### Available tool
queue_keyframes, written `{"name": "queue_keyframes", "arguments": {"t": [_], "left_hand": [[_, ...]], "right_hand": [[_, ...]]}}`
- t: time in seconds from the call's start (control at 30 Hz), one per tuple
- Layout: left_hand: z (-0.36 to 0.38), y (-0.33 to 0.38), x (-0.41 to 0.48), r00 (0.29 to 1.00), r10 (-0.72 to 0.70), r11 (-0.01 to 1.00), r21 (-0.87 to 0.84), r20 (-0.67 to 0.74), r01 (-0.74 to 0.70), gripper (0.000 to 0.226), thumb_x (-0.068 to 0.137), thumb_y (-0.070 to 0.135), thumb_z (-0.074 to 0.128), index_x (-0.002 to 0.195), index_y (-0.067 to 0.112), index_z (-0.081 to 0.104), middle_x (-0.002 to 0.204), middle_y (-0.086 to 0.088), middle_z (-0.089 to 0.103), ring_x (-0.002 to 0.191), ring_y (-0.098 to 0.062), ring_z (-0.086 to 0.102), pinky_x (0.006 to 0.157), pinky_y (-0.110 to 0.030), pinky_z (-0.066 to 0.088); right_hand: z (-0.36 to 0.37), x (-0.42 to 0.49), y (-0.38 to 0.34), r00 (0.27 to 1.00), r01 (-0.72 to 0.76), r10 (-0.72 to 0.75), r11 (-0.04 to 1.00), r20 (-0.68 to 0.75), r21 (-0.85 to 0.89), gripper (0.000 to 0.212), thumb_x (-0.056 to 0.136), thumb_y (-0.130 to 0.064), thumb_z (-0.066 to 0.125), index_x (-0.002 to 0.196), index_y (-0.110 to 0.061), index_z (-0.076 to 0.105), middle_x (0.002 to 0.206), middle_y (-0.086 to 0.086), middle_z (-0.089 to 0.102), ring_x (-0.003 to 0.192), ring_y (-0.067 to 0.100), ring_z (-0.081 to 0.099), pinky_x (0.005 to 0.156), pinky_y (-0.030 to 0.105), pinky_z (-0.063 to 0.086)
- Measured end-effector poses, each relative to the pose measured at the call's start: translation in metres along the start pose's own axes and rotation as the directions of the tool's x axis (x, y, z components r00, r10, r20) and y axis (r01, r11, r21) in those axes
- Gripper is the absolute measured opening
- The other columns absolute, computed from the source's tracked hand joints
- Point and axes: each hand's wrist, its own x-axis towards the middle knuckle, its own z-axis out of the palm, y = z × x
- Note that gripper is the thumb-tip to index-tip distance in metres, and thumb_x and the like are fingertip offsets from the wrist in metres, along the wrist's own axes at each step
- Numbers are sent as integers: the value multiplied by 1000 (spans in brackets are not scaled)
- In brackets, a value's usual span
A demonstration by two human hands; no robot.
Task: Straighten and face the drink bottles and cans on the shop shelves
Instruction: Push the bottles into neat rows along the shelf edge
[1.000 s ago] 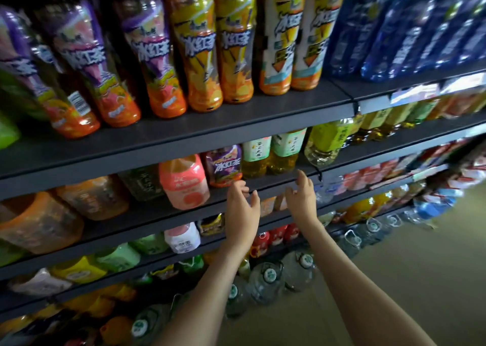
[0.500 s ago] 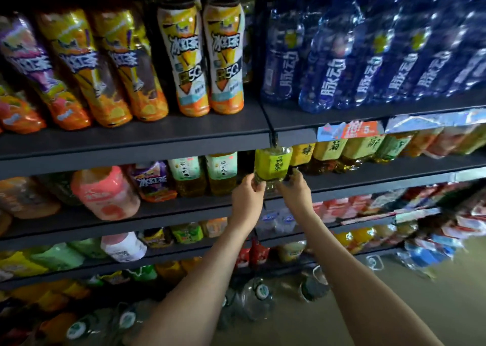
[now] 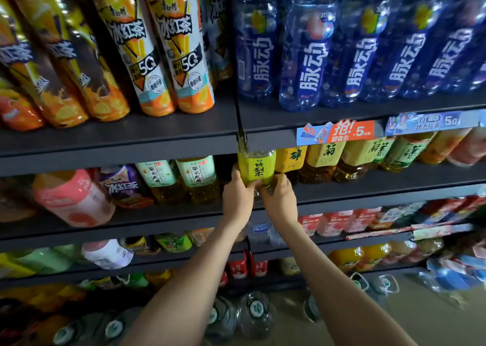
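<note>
A yellow-green labelled tea bottle (image 3: 256, 166) stands at the front of the second dark shelf (image 3: 381, 195), just under the joint between two shelf bays. My left hand (image 3: 238, 197) grips its lower left side. My right hand (image 3: 278, 201) grips its lower right side, fingers curled round the base. The label faces outward with dark characters showing. To its right runs a row of yellow and green tea bottles (image 3: 323, 159); to its left stand two pale green labelled tea bottles (image 3: 196, 177).
Tall iced-tea bottles (image 3: 157, 48) and blue water bottles (image 3: 310, 56) fill the top shelf. A pink bottle (image 3: 71, 195) and a purple one (image 3: 123, 188) stand left on the second shelf. Lower shelves hold cartons and cans; large water jugs (image 3: 252, 316) sit on the floor.
The view has shifted right along the shelves. Both hands rose from the shelf edge to the yellow-green bottle and now hold it from both sides.
</note>
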Motion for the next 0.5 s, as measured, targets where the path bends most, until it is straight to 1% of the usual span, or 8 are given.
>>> {"name": "queue_keyframes", "arguments": {"t": [0.07,0.17,0.23,0.3,0.37,0.4,0.43,0.5], "left_hand": [[6,-9,5,999,32,999,-4,-15,-32,47,89,28,65,126,5,46,108,-16,68,95,-33,65,67,-28,43],[12,-18,15,999,37,999,-20,-15,-37,41,88,26,67,117,5,47,106,-15,67,95,-33,64,64,-27,42],[16,-24,20,999,37,998,-55,-17,-38,45,84,29,71,113,5,47,107,-14,65,97,-32,63,67,-29,43],[21,-30,24,999,31,995,-90,-23,-33,53,81,30,74,117,3,47,111,-14,63,102,-30,61,70,-26,41],[27,-33,24,999,30,992,-121,-44,-35,54,80,28,75,118,1,46,114,-14,63,104,-28,60,71,-20,39],[30,-35,23,998,31,990,-138,-57,-38,53,81,29,74,117,1,46,114,-13,63,105,-27,61,71,-18,39],[33,-35,22,997,32,988,-149,-69,-42,51,82,30,73,116,1,46,113,-13,63,105,-26,61,72,-19,41],[40,-38,21,995,34,986,-160,-95,-49,49,84,32,70,115,2,46,112,-13,64,103,-26,62,73,-24,47]], "right_hand": [[7,3,3,999,21,-21,1000,-30,11,28,89,-21,64,105,-4,49,108,10,55,95,27,54,64,23,28],[15,10,8,997,54,-53,998,-53,19,26,89,-19,63,105,-4,49,107,10,56,94,27,55,65,25,31],[16,12,13,994,85,-81,995,-76,52,26,89,-18,63,107,-4,49,106,8,55,93,26,54,66,22,31],[16,11,21,976,135,-117,987,-185,87,30,86,-15,66,109,-3,49,104,7,52,95,25,52,71,19,33],[14,10,30,939,128,-78,983,-336,130,35,85,-10,66,112,0,48,107,10,51,101,28,51,78,22,37],[13,11,33,924,105,-40,983,-380,152,38,84,-8,66,116,2,47,110,12,50,105,31,49,82,23,37],[13,14,37,921,79,-9,983,-389,163,42,84,-8,66,120,3,46,114,15,50,109,32,48,86,23,37],[13,20,44,938,34,24,986,-345,161,54,85,-10,67,130,3,41,123,20,48,117,34,44,95,31,36]]}}
